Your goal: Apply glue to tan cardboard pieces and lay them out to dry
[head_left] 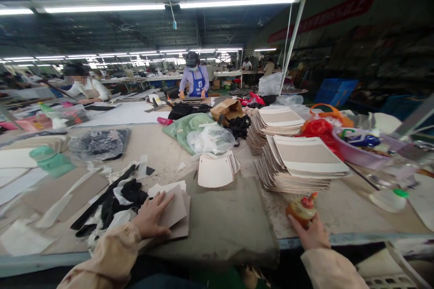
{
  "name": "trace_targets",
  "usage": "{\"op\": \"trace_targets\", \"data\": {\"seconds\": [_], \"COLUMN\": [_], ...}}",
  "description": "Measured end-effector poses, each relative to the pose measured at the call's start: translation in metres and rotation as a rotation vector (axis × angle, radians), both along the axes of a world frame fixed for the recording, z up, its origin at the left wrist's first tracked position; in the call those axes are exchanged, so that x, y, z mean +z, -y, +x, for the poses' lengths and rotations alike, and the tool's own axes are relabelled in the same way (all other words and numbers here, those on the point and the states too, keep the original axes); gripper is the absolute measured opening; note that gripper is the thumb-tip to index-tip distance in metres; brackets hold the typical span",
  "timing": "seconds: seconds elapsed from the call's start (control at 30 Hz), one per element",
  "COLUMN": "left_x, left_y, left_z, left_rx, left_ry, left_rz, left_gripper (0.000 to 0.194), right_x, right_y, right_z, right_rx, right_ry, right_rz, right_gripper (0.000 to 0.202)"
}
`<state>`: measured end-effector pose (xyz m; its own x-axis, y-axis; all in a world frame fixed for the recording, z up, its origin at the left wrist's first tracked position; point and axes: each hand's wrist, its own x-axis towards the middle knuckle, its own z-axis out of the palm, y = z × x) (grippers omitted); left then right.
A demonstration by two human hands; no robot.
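Observation:
My left hand (152, 217) lies flat, fingers spread, on a small stack of tan card pieces (176, 216) near the table's front edge. My right hand (313, 234) grips a small brown squeeze bottle with a red nozzle (301, 209), held upright at the front right edge. Just beyond the bottle rise two tall stacks of beige and white cut panels (298, 165). A fan of cream curved pieces (217, 169) lies in the middle, on a grey-green mat (220, 221).
Black fabric strips and scraps (111, 203) lie left of my left hand. Plastic bags (206, 137), a brown box (228, 109), a pink basin with clutter (359, 151) and a white bottle with green cap (389, 198) crowd the table. Two other people work at the far side.

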<state>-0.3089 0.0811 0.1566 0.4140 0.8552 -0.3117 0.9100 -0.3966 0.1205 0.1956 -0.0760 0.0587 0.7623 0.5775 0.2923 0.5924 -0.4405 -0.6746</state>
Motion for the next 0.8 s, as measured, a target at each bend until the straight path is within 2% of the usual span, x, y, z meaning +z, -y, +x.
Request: {"op": "trace_targets", "data": {"seconds": [0.1,0.17,0.23,0.3,0.37,0.47,0.6,0.7,0.8], "left_x": [0.017,0.031,0.042,0.046,0.039,0.011,-0.024,-0.036,-0.041], "left_y": [-0.001,0.002,0.01,0.022,0.034,0.048,0.06,0.071,0.089], "left_z": [0.008,0.021,0.042,0.071,0.104,0.156,0.204,0.21,0.182], "left_rx": [-0.009,-0.06,-0.134,-0.225,-0.323,-0.436,-0.458,-0.443,-0.357], "left_ry": [0.119,0.207,0.26,0.272,0.259,0.229,0.189,0.192,0.227], "left_rz": [0.046,0.061,0.037,-0.025,-0.076,-0.068,-0.093,-0.081,0.016], "left_gripper": [0.105,0.105,0.104,0.105,0.108,0.113,0.114,0.11,0.095], "right_x": [-0.001,-0.003,-0.005,-0.006,-0.006,-0.004,0.003,0.01,0.016], "right_y": [-0.005,-0.008,-0.011,-0.012,-0.012,-0.007,0.005,0.016,0.024], "right_z": [0.001,0.0,-0.002,-0.003,-0.004,-0.006,-0.014,-0.018,-0.016], "right_rx": [-0.051,-0.052,-0.06,-0.072,-0.06,0.002,0.132,0.284,0.391], "right_ry": [-0.008,-0.028,-0.035,-0.019,0.011,0.049,0.045,0.067,0.085], "right_rz": [-0.061,-0.022,0.02,0.051,0.07,0.075,0.133,0.202,0.227], "right_gripper": [0.091,0.093,0.091,0.084,0.075,0.07,0.074,0.068,0.062]}}
